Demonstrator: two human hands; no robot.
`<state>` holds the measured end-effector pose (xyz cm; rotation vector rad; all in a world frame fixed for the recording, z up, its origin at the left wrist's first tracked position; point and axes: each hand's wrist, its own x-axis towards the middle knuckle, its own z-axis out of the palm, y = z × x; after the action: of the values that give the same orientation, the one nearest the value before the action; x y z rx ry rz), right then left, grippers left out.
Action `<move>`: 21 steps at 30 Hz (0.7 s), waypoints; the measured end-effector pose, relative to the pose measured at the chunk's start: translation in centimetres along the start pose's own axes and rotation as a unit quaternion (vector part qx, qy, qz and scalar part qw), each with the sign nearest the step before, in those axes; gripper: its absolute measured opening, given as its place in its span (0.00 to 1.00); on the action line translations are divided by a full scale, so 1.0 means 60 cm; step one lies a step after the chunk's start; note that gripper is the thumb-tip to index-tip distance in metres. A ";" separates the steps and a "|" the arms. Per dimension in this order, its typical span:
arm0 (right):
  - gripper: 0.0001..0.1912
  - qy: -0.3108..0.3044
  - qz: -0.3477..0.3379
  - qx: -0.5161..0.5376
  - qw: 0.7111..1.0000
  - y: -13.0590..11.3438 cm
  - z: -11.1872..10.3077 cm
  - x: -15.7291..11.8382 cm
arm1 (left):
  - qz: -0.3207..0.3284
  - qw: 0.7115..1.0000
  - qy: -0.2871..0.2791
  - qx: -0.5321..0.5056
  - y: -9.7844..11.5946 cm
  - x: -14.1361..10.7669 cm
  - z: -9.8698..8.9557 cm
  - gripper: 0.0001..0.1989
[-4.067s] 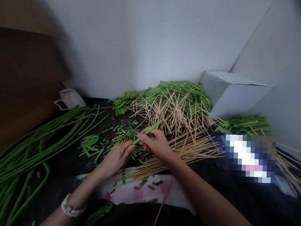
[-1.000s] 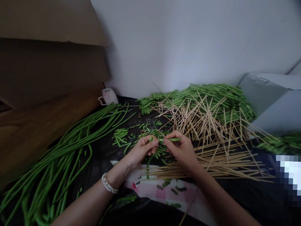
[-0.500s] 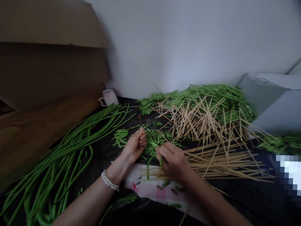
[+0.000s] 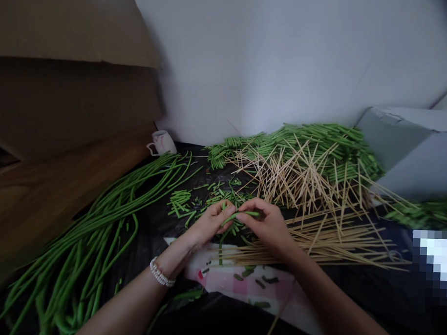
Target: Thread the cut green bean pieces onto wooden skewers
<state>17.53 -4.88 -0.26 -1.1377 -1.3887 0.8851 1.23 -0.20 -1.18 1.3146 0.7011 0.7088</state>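
In the middle of the view both hands meet over a scatter of cut garlic scape pieces (image 4: 215, 192). My left hand (image 4: 210, 223), closed with thumb on top, grips short garlic scape pieces. My right hand (image 4: 271, 227) pinches a green garlic scape piece (image 4: 251, 214) between thumb and fingertips; its other end reaches the left fingers. Just below and right of my hands lies a loose bundle of bamboo skewers (image 4: 331, 242). Long uncut garlic scapes (image 4: 108, 207) are heaped on the left. Whether a skewer is inside the held pieces cannot be made out.
Behind lies a large pile of garlic scape lengths (image 4: 320, 136) with skewers (image 4: 292, 179) sticking out. A mug (image 4: 163, 143) stands at the back left, near a cardboard box (image 4: 72, 94). A pale box (image 4: 400, 139) is at right. Black plastic sheeting (image 4: 143, 252) covers the surface.
My hands were apart and have come together. The left moved slightly right and turned; the right rose a little, its fingers now pinching a garlic scape piece at the left hand.
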 end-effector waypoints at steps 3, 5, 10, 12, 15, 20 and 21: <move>0.10 0.010 0.027 0.047 0.998 -0.003 -0.008 0.006 | -0.005 1.000 -0.021 0.004 0.001 0.001 -0.008 0.19; 0.10 0.014 0.029 0.047 0.998 -0.002 -0.013 0.009 | -0.004 0.999 -0.034 0.023 0.003 -0.001 -0.009 0.20; 0.05 -0.002 -0.086 -0.164 0.983 0.000 -0.020 0.005 | 0.010 0.986 -0.018 0.165 0.011 -0.004 -0.011 0.16; 0.07 -0.039 -0.182 -0.328 0.926 -0.003 -0.021 0.002 | 0.049 0.970 0.005 0.240 0.012 -0.004 -0.012 0.14; 0.11 -0.077 -0.269 -0.511 0.813 -0.008 -0.017 -0.004 | 0.093 0.943 0.029 0.319 0.012 -0.004 -0.013 0.13; 0.11 -0.102 -0.280 -0.592 0.749 -0.007 -0.009 -0.009 | 0.091 0.931 0.021 0.352 0.017 -0.007 -0.015 0.13; 0.10 -0.108 -0.274 -0.592 0.750 -0.005 -0.008 -0.009 | 0.089 0.932 0.018 0.350 0.019 -0.007 -0.015 0.13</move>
<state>17.95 -5.53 -0.05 -1.3658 -2.4220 -0.4650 0.16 0.12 -0.15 2.0428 0.9180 0.6481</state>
